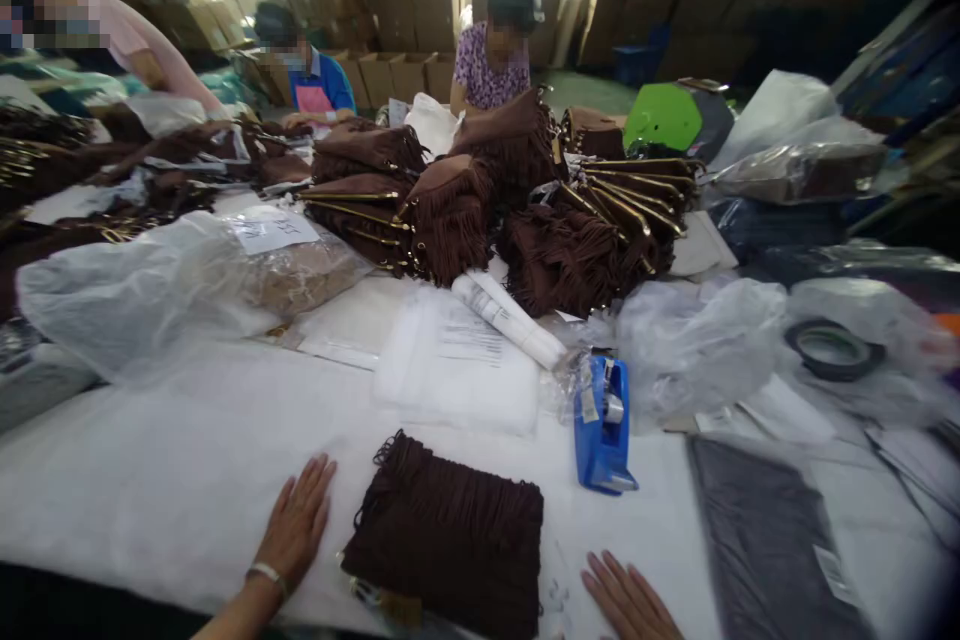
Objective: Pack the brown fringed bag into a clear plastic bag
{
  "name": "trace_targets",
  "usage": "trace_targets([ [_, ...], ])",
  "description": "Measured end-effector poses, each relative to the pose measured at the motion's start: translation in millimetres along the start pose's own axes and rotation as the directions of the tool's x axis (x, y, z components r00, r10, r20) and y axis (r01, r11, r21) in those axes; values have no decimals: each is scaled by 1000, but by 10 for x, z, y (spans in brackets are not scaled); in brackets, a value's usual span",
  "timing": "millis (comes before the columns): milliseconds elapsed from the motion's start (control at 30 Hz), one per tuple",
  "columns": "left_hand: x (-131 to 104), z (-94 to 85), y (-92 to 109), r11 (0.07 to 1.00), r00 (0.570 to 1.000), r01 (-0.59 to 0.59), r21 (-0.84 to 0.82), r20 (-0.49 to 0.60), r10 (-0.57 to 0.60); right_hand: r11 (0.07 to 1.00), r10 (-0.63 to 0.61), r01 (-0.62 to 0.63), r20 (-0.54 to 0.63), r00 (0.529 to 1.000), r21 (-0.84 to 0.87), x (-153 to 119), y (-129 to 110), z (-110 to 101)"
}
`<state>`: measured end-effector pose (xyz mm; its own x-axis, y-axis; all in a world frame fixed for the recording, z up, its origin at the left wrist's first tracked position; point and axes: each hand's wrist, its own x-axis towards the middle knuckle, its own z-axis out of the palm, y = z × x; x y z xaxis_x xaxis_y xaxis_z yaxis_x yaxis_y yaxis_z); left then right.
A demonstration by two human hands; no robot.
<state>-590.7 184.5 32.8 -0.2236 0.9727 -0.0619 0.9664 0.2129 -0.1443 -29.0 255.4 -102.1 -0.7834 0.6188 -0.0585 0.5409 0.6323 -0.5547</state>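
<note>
Fingers of left hand (296, 520) and right hand (626, 600) are laid flat, empty, on the surface (172, 490), flanking a brown fringed bag (450, 535).

Brown fringed bag (450, 535), blue tape dispenser (602, 425).

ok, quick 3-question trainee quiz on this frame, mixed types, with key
1. True or false: the left hand lies flat on the table, beside the brown fringed bag and not on it.
2. What stands just beyond the bag, to its right? A) blue tape dispenser B) scissors C) stapler
3. Fill in: the right hand holds ____.

Key: 1 true; 2 A; 3 nothing, its fingers rest open on the table.
</note>
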Motion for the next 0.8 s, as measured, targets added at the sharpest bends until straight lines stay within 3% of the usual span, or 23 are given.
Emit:
trace_targets([
  [167,-49,151,-84,996,992,-64,59,-101,70,994,101,-103,84,991,25,-11,-155,-147],
  [267,-29,261,-142,995,985,-84,44,-146,89,991,126,-129,65,990,46,-52,-199,-140],
  [333,-41,268,-154,995,981,-100,-15,-171,96,986,144,-145,21,989,86,-83,-258,-130],
  [400,-70,208,-140,979,984,-94,-183,-166,63,966,199,-182,-77,977,185,-73,-372,-111],
  [467,-74,107,-101,926,989,-58,-372,-146,3,900,335,-226,-258,906,372,27,-544,-82],
  [533,-2,3,-34,825,995,-34,-564,-96,-24,811,453,-181,-401,796,556,247,-735,-69],
  [567,71,-41,14,771,997,-39,-636,-73,-10,782,472,-134,-438,765,609,401,-821,-78],
  [667,398,-124,209,638,992,-107,-763,-43,115,765,416,-27,-461,784,643,960,-987,-178],
  [800,757,-172,497,579,958,-210,-788,-47,283,770,352,-21,-396,848,638,1553,-1037,-348],
])
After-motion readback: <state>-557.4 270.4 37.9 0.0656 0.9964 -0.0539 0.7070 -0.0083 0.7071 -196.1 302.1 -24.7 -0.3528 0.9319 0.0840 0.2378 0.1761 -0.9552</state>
